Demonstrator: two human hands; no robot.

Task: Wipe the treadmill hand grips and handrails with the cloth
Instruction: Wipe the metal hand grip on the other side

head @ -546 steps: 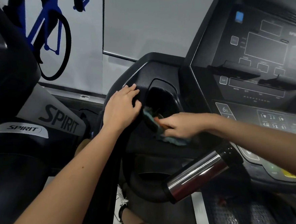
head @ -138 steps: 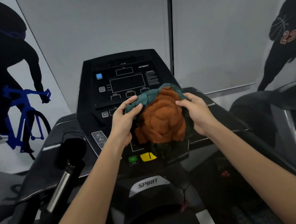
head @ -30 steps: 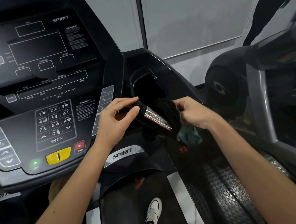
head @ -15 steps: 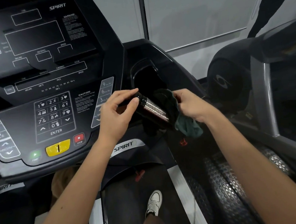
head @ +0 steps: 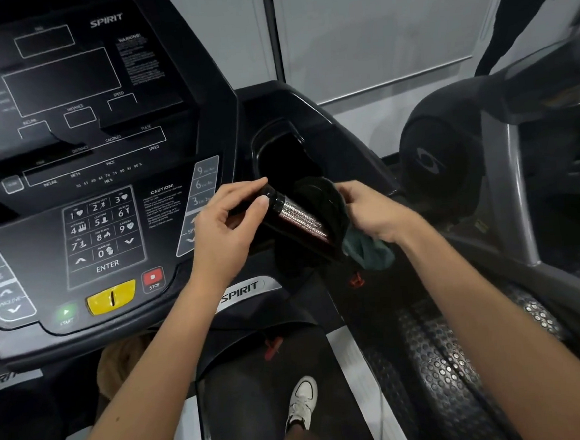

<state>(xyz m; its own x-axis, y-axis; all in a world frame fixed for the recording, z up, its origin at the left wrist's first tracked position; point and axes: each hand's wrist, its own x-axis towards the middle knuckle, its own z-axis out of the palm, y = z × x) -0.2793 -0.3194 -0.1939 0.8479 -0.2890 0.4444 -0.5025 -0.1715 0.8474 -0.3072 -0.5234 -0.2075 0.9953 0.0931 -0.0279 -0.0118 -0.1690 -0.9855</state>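
The treadmill's right hand grip point(head: 298, 217) is a short shiny metal bar with a black end cap, slanting down to the right beside the console. My left hand point(head: 229, 229) pinches its capped upper end between thumb and fingers. My right hand point(head: 372, 210) holds the cloth point(head: 329, 210), which is wrapped round the lower part of the grip. The cloth looks dark on the bar, and a teal corner point(head: 370, 253) hangs below my wrist.
The console point(head: 73, 187) with keypad, yellow key and red STOP button fills the left. A dark cup-holder recess point(head: 284, 155) lies just behind the grip. A neighbouring machine point(head: 505, 177) stands at the right. The belt and my white shoe point(head: 303, 402) are below.
Compared with a second ago, both hands keep the same hold on the grip and the cloth. The view has shifted slightly; the cloth sits about where it was on the bar.
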